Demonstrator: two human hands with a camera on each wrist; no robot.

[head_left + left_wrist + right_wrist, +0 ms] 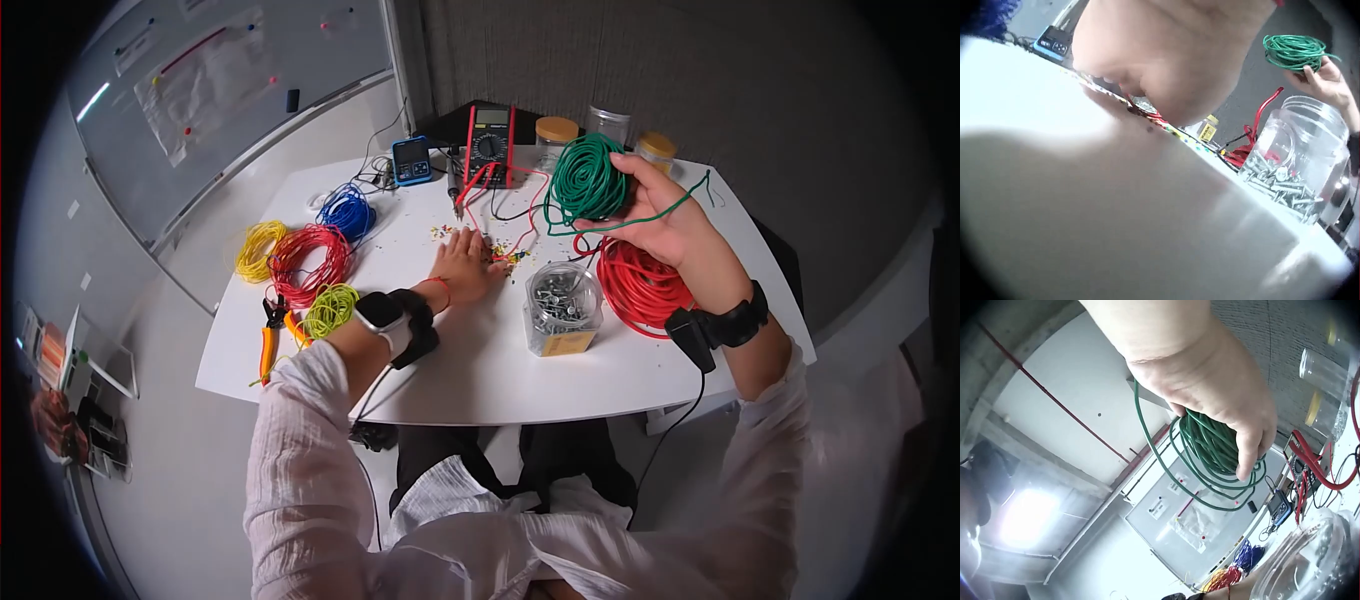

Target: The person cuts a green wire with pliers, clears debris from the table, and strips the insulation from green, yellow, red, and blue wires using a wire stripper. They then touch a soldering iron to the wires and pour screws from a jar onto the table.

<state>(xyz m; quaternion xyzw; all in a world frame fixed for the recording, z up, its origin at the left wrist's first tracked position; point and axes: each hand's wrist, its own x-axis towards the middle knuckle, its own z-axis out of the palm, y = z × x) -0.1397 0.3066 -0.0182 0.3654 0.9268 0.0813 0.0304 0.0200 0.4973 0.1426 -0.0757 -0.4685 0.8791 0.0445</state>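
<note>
My right hand (655,215) grips a coil of green wire (588,180) and holds it up above the right side of the table. A loose green end trails past the wrist. In the right wrist view, fingers and thumb curl round the green coil (1210,447). My left hand (465,268) rests on the white tabletop with its fingers stretched forward, beside small colourful scraps (515,257) strewn there. Between the hands stands a clear plastic jar (563,308) of screws or nails. Below the right hand lies a coil of thick red wire (640,290).
At the left lie yellow (262,250), red (310,262), blue (346,212) and lime-green (331,311) wire coils, with orange-handled pliers (271,335). Along the back stand a small blue-framed device (411,161), a red multimeter (490,145) with leads, and several lidded jars (556,130).
</note>
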